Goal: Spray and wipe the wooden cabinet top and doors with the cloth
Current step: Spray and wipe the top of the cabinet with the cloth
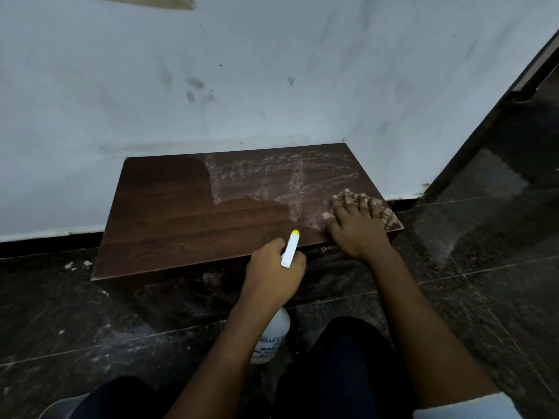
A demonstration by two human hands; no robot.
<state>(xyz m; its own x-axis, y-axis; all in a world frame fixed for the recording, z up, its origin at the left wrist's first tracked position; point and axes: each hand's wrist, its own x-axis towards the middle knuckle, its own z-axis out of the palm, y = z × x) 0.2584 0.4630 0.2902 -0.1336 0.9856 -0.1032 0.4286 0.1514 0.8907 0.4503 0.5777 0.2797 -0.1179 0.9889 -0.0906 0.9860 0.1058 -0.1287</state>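
Note:
The dark wooden cabinet top (pixel 181 213) lies low against a white wall, with pale wet streaks across its right half. My right hand (pixel 355 226) presses flat on a brown patterned cloth (pixel 384 211) at the top's right front corner. My left hand (pixel 272 269) grips the neck of a white spray bottle (pixel 272 337), whose white head with a yellow nozzle (pixel 291 247) points up over the front edge. The bottle's body hangs below my wrist. The cabinet doors are seen only as a dark front face (pixel 196 294) under the top.
A smudged white wall (pixel 242 86) stands behind the cabinet. Dark polished stone floor (pixel 484 237) surrounds it, with a dark door frame (pixel 514 95) at the right. My knees in dark trousers (pixel 341 373) are at the bottom.

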